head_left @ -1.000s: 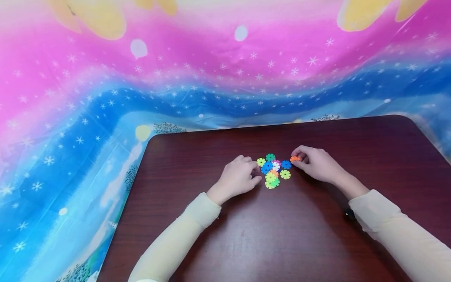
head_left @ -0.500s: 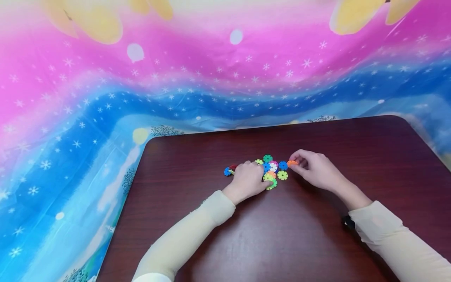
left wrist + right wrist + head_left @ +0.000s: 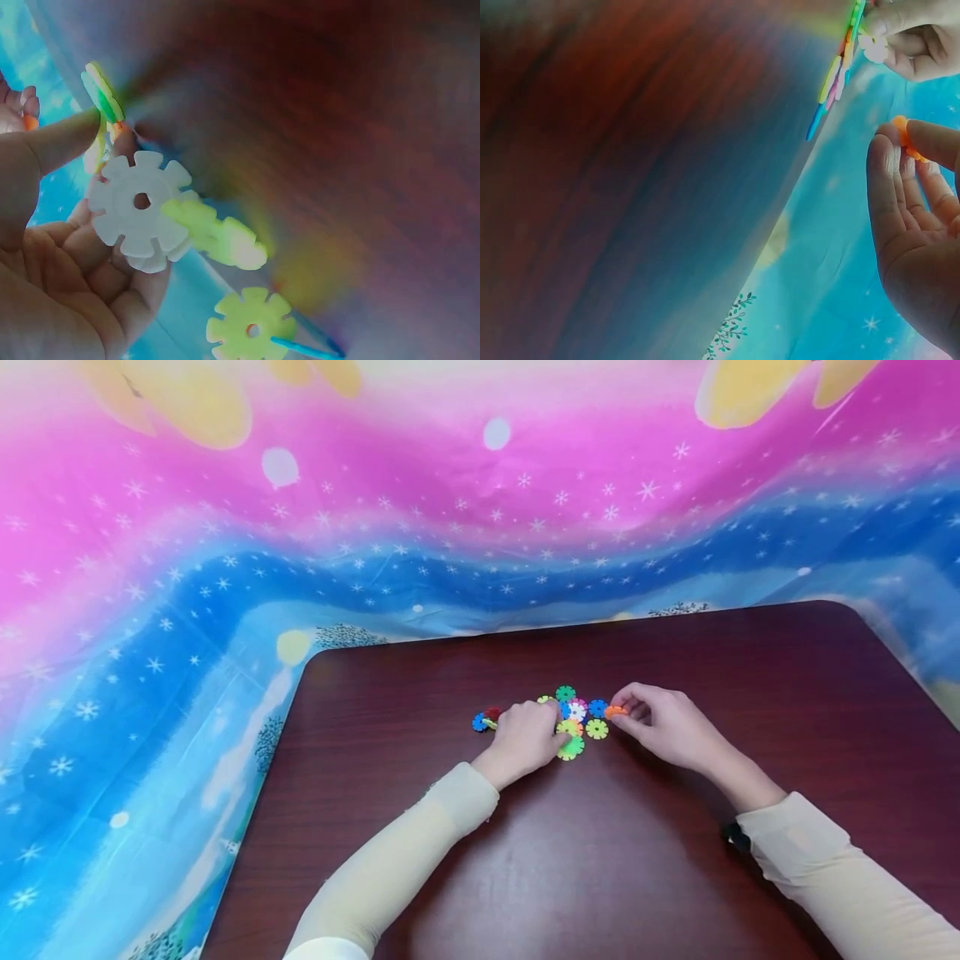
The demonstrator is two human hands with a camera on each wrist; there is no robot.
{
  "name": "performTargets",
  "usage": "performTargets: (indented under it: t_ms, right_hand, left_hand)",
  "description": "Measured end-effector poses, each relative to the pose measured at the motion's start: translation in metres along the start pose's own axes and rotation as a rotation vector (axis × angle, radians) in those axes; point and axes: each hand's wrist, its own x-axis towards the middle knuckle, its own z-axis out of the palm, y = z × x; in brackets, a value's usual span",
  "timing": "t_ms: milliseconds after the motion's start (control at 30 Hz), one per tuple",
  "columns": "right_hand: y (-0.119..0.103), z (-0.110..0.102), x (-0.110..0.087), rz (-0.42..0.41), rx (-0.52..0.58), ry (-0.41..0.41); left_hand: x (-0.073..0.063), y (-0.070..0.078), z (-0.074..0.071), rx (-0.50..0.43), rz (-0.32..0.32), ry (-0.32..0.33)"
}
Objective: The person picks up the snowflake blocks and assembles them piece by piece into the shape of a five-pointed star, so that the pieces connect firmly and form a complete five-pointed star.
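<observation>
Between both hands is a flat cluster of joined snowflake discs in several colours; its green disc, white disc and blue disc show in the head view. My left hand grips the cluster's left side, its thumb at the lower discs. A pale disc and a yellow disc lie around that hand in the left wrist view. My right hand pinches an orange snowflake disc between thumb and fingertips. The orange disc is right at the edge of the blue one.
A small blue disc and a red disc show just left of the left hand. The dark brown table lies under everything. A pink and blue snowflake-patterned cloth hangs behind it.
My left hand has moved right and taken hold of the cluster, uncovering the blue and red discs behind it. My right hand keeps the orange disc, which now tilts flatter near the blue disc.
</observation>
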Motion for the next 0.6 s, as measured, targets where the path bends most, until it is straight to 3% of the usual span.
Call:
performTargets:
  t_ms: [400,600]
  right_hand:
    - [-0.006,0.002,-0.006,-0.038,0.006,0.067]
    - [-0.010,0.004,-0.010,-0.115,0.009,0.156]
  left_hand:
    - [-0.007,-0.010,-0.020,-0.451,0.050,0.095]
    - [-0.013,-0.011,-0.028,-0.691,0.059,0.045]
